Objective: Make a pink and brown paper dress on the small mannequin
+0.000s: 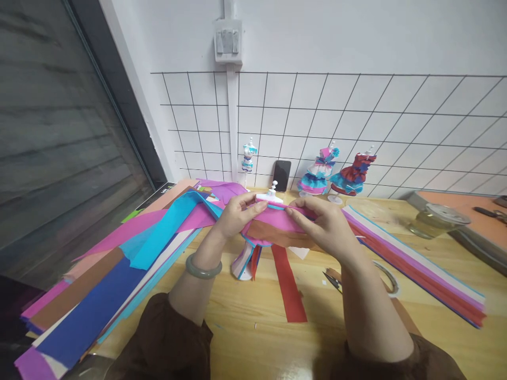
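Observation:
A small white dress form [273, 191] stands in front of me, its neck and shoulders showing above layered strips. Across its chest runs a pink crepe paper strip [277, 217] with a thin blue edge along the top. My left hand [238, 214] pinches this strip between thumb and fingers at the left shoulder. At the right end, my right hand [320, 219] grips the same strip, thumb in front. A brown strip [277, 234] hangs just below, and under it a striped skirt [242, 262] flares out. A red strip [289, 285] lies on the table beneath.
Several coloured strips [99, 285] are heaped at the left, and a striped stack [420, 266] lies at the right. Scissors [333, 281] and a tape roll [390, 279] are by my right forearm. Dressed forms [319, 171], a phone [282, 175] and a cup [435, 219] stand behind.

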The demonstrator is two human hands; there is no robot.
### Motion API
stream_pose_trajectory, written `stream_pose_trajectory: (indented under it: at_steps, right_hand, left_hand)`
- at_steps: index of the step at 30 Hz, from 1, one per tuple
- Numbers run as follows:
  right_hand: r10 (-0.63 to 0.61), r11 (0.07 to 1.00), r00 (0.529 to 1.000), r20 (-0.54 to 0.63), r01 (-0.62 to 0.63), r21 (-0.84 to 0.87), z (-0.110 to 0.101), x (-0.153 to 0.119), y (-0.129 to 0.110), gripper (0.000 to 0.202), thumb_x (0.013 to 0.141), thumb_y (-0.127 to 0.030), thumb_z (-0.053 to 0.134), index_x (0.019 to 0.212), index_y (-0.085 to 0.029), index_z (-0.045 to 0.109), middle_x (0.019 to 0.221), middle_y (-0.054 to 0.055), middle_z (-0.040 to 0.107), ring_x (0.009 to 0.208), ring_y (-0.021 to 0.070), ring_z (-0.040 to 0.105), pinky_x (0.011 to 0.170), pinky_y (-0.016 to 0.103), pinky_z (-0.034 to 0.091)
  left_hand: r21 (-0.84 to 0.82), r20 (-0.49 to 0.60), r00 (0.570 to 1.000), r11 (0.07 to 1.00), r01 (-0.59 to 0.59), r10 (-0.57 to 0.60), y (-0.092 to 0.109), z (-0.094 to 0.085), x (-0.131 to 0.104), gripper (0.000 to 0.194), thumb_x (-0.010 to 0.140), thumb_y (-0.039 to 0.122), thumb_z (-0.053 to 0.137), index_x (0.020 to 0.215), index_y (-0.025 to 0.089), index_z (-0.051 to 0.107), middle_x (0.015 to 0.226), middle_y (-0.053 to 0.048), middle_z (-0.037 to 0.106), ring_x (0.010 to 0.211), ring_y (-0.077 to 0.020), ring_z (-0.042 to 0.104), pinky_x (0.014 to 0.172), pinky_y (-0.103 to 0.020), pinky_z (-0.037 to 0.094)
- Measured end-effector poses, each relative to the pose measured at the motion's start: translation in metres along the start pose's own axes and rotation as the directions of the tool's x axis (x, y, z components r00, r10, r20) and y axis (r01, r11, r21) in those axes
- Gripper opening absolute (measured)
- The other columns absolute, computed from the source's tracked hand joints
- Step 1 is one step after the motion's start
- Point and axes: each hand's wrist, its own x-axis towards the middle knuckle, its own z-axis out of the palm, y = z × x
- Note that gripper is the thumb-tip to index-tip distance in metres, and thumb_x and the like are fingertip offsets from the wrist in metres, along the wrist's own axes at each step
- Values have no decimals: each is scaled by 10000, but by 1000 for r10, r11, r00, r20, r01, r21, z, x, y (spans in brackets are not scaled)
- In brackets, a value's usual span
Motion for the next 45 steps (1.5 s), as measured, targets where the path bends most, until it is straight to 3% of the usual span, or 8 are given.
stream_pose_trajectory:
  at_steps: [12, 34, 45]
  right_hand:
    - [43, 998, 998, 41, -45, 34, 1, 2, 11, 187, 843, -338, 523, 797, -182, 615, 665, -2, 554, 585, 111, 468, 507, 212, 336]
    - [65, 995, 994, 86, -70, 64, 0, 2, 12, 222, 842, -358, 513, 762, -172, 603, 679, 11, 580, 597, 119, 488, 519, 216, 368]
    - [77, 993, 991, 108, -86, 78, 0, 2, 10, 235, 841, -372, 510, 771, -173, 612, 699, 23, 611, 612, 132, 511, 530, 229, 383]
  left_hand:
    - [38, -27, 993, 993, 113, -112, 9, 0, -1, 278, 777, 397, 564, 709, 128, 550, 622, 30, 455, 562, -75, 415, 522, -213, 315]
    - [12, -24, 990, 990, 143, -142, 11, 3, -3, 289, 770, 407, 569, 671, 138, 533, 607, 28, 437, 550, -73, 390, 507, -218, 305]
    - [-37, -36, 986, 986, 162, -163, 12, 4, -3, 329, 753, 406, 588, 599, 157, 438, 571, 40, 379, 520, -69, 361, 481, -221, 269]
